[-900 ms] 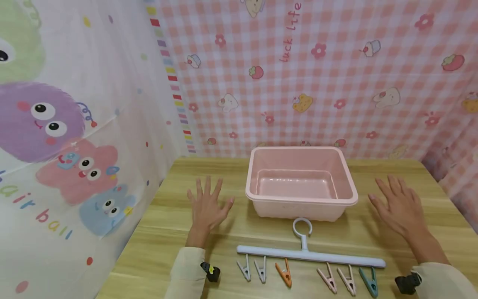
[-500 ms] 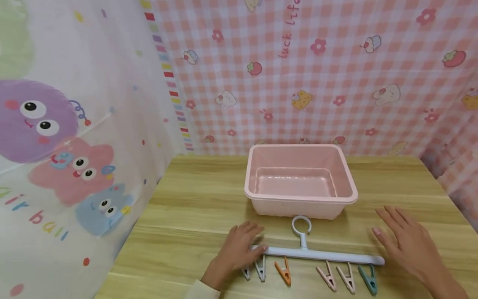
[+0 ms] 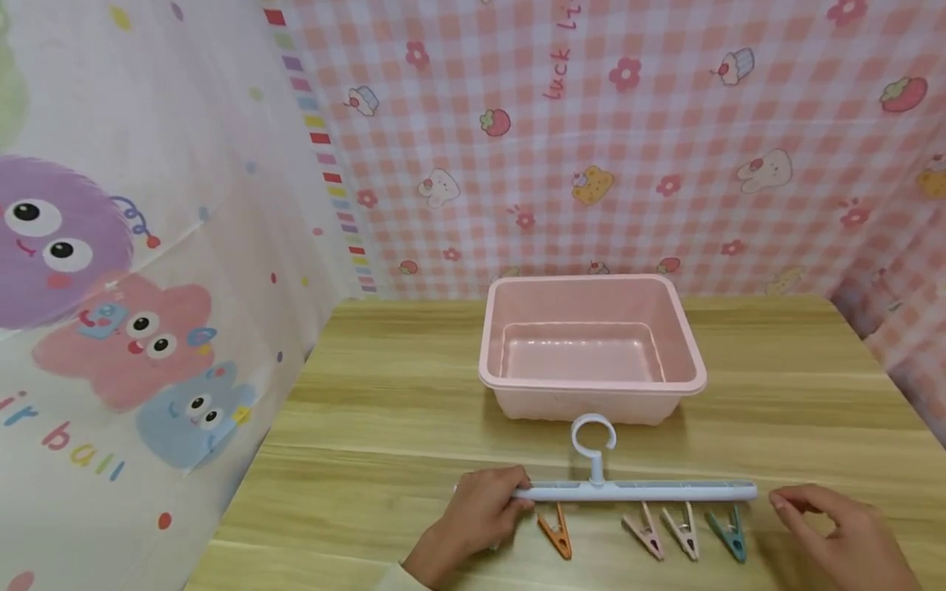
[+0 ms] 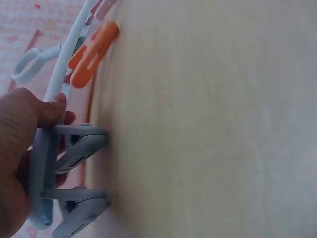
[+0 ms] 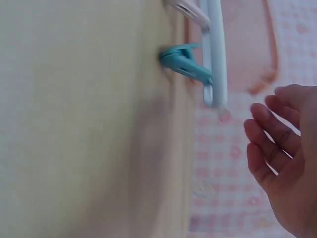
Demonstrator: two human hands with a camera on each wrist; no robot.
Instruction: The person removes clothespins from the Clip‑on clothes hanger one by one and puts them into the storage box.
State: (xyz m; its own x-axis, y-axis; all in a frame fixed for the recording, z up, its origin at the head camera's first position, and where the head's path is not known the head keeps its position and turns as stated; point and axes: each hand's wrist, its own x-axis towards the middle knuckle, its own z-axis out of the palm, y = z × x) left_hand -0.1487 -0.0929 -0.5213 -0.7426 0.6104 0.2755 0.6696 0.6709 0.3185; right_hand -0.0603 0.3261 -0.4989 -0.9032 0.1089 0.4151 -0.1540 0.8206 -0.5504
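Note:
A pale blue clip hanger (image 3: 643, 492) with a ring-shaped hook (image 3: 576, 435) lies across the front of the table. My left hand (image 3: 479, 510) grips its bar near the left end, thumb on one side and fingers behind. Two grey clips (image 4: 81, 148) hang beside that hand; in the head view the hand hides them. Further along the bar come an orange clip (image 3: 556, 535), two pale pink clips (image 3: 681, 535) and a teal clip (image 3: 730, 538). My right hand (image 5: 287, 148) is just off the bar's right end, fingers loosely bent and holding nothing.
Behind the hanger stands a pink plastic tub (image 3: 591, 402), with nothing in it. The wood-grain table (image 3: 369, 394) meets a pink checked curtain (image 3: 665, 148) at the back and a white cartoon curtain (image 3: 222, 98) on the left.
Both hands have come down from beside the tub toward the hanger. The left hand has taken hold of the bar, which has tipped; the right hand has come close to its right end.

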